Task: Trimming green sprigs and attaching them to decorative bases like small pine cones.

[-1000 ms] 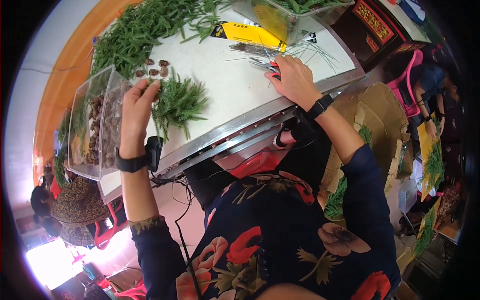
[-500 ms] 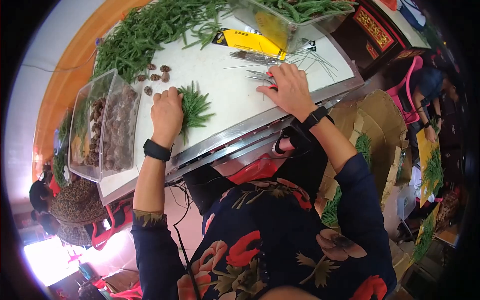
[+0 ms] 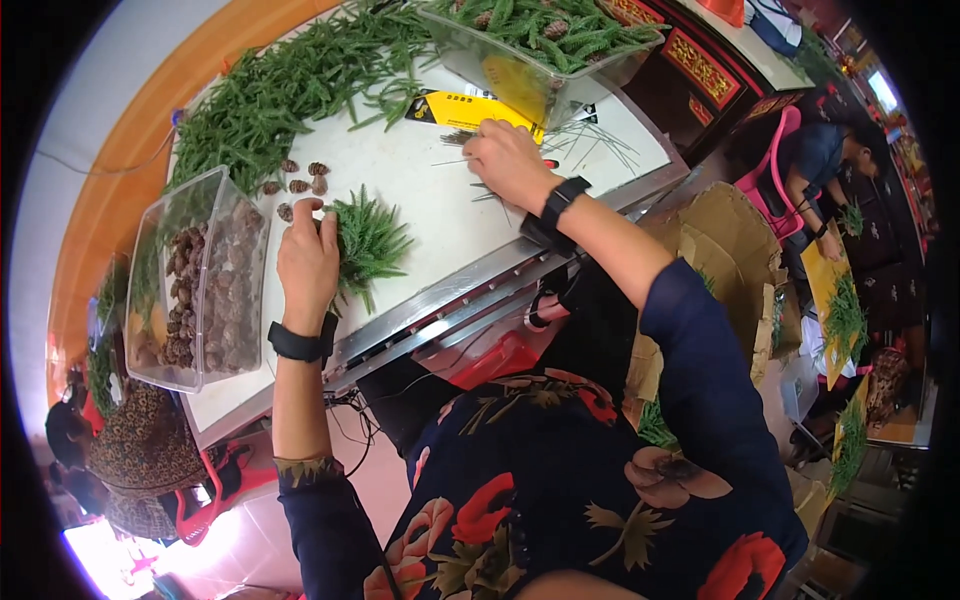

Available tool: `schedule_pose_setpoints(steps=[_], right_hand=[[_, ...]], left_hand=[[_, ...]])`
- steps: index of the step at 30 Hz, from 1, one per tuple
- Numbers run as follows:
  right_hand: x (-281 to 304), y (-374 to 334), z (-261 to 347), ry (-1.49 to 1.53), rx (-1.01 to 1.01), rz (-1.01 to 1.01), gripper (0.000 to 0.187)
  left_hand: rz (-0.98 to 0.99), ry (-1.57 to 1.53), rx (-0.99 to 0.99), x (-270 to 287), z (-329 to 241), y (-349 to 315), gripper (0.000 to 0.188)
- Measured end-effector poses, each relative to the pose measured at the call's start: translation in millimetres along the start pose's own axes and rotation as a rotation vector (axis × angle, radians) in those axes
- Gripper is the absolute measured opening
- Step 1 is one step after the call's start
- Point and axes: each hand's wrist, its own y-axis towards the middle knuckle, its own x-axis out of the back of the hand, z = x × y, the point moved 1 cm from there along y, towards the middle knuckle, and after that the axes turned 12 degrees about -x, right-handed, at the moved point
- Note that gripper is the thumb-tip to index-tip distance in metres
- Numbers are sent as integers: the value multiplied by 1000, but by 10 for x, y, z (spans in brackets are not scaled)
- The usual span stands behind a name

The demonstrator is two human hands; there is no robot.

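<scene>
Left hand [image 3: 308,262], grip on green sprigs [image 3: 370,240], right hand [image 3: 512,165] near wires [image 3: 457,137], grip unclear

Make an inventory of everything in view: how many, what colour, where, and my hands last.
Table: one, white, metal-edged, centre
Loose pine cones: six visible, brown, table's left
Sprig bunch: one, green, table's near left
Sprig pile: one, green, table's far left
Cone bin: one, clear, table's left edge
Sprig bin: one, clear, table's far edge
Packet: one, yellow-black, by sprig bin
Wires: many, dark, table's right half
Pliers: one, red-handled, partly hidden, table's right half
Cardboard box: one, brown, right of table
Yellow sheets: two visible, far right
Co-worker: at least one, blue top, far right
Garment: one, navy floral, lower middle
Wristbands: two, black, one per wrist
Left hand: one, bare, beside sprig bunch
Right hand: one, bare, over pliers
</scene>
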Motion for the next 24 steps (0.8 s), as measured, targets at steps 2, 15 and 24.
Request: schedule_pose_setpoints(steps=[2, 15, 24], right_hand=[[-67, 187, 50, -19, -83, 119, 15], [-107, 476, 2, 6, -146, 465, 16], [-205, 546, -21, 15, -120, 154, 14]], left_hand=[[-1, -59, 27, 29, -39, -1, 25], [-56, -467, 85, 326, -95, -148, 33], [-77, -460, 57, 300, -108, -160, 33]])
